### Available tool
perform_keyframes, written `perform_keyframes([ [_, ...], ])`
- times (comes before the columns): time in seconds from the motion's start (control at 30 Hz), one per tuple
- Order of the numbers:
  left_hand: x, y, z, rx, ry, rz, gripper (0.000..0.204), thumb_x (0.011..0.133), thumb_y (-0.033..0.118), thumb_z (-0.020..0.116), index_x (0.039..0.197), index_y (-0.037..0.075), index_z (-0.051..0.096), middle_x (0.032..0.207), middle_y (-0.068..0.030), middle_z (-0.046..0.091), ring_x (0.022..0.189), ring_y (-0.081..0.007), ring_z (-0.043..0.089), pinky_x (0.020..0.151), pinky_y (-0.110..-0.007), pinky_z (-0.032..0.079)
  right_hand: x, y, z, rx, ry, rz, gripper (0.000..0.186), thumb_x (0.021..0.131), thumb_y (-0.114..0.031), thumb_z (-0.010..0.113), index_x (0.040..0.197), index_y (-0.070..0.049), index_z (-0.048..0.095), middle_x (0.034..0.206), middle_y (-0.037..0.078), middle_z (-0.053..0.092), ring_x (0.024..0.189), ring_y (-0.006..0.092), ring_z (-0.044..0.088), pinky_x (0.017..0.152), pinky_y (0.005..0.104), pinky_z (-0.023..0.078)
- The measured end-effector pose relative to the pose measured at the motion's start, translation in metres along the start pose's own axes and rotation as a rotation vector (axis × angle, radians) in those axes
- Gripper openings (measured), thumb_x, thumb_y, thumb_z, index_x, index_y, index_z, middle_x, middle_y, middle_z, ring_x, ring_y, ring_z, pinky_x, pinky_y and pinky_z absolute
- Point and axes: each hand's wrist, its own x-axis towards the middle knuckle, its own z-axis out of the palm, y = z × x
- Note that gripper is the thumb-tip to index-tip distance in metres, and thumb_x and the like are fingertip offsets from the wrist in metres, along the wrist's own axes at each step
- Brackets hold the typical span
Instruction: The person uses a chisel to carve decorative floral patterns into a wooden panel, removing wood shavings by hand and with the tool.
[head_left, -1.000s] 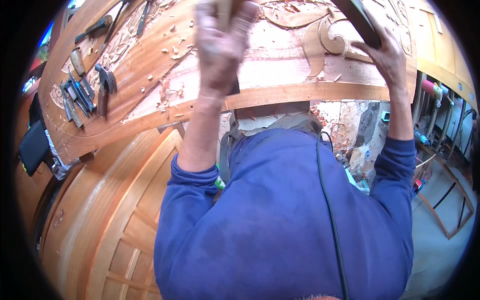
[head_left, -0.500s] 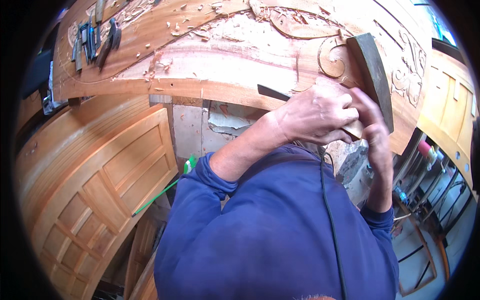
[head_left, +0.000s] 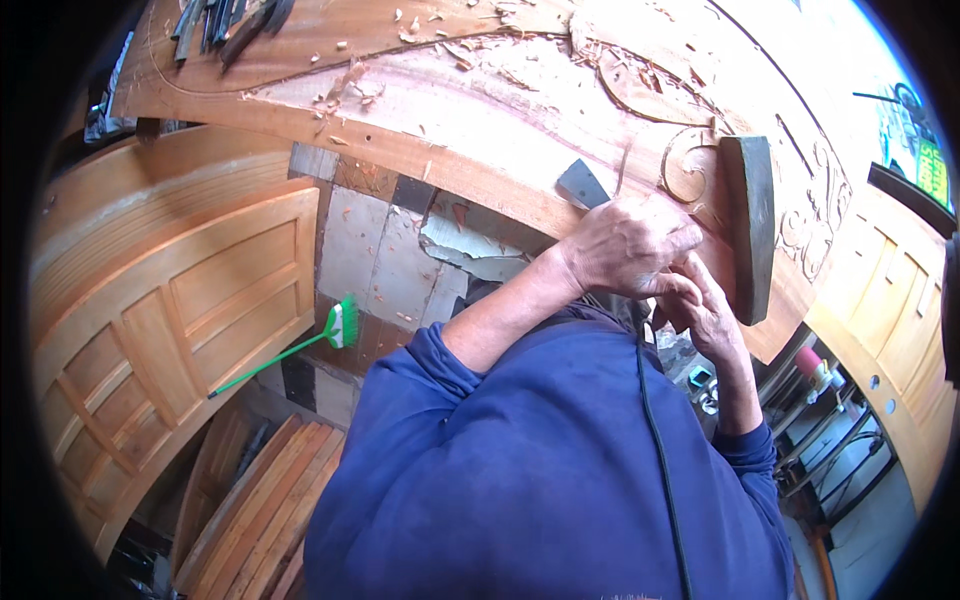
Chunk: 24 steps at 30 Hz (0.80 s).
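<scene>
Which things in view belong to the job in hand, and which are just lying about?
Belonging to the job, it seems:
flat-bladed tool, in the left hand, with the right hand close by
carved wood panel
dark block on the panel
hand tools, upper left

Apparently just about:
green broom
panelled door, left
wood strips, lower left

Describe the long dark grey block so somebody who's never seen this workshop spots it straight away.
Start at the big brown carved wooden panel across the top. Near its right end, between a spiral scroll carving and a leafy relief carving, is the long dark grey block. Unlike those light wooden carvings, it is dark and plain.
</scene>
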Motion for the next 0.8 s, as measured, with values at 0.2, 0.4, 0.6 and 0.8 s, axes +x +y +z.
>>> perform_keyframes([
  [0.2,-0.007,-0.001,-0.006,0.035,0.301,-0.105,0.063,0.099,0.069,0.054,0.099,0.009,0.073,0.101,-0.013,0.072,0.092,-0.033,0.069,0.081,-0.048,0.054,0.012,-0.054,0.016,-0.349,-0.047,0.027,0.037,0.107,-0.02,0.059,0.14,-0.005,0.062,0.093,0.013,0.076,0.081,0.0198,0.069,0.077,0.0369,0.057],
  [0.4,-0.008,-0.001,-0.026,-0.082,0.392,-0.209,0.044,0.098,0.047,0.061,0.074,0.013,0.072,0.068,-0.0066,0.066,0.067,-0.0308,0.067,0.068,-0.044,0.055,0.023,-0.097,0.034,-0.45,-0.083,-0.031,0.026,0.11,-0.02,0.056,0.121,-0.001,0.07,0.087,0.018,0.071,0.077,0.0212,0.067,0.074,0.0366,0.055],
  [0.6,-0.01,-0.003,-0.025,-0.003,0.497,-0.2,0.027,0.089,0.037,0.063,0.074,0.016,0.074,0.069,-0.0077,0.068,0.065,-0.0287,0.069,0.062,-0.043,0.054,0.03,-0.104,0.042,-0.48,-0.031,-0.292,0.035,0.113,-0.031,0.055,0.113,0.0,0.07,0.07,-0.001,0.056,0.063,0.0097,0.052,0.059,0.0287,0.044],
  [0.8,-0.008,-0.012,-0.029,-0.066,0.548,-0.17,0.028,0.084,0.034,0.062,0.066,0.012,0.065,0.062,-0.0094,0.061,0.057,-0.0313,0.062,0.057,-0.043,0.049,0.035,-0.118,0.037,-0.489,-0.108,-0.04,0.024,0.111,-0.018,0.059,0.123,-0.001,0.07,0.085,0.013,0.068,0.081,0.0131,0.062,0.076,0.0332,0.054],
])
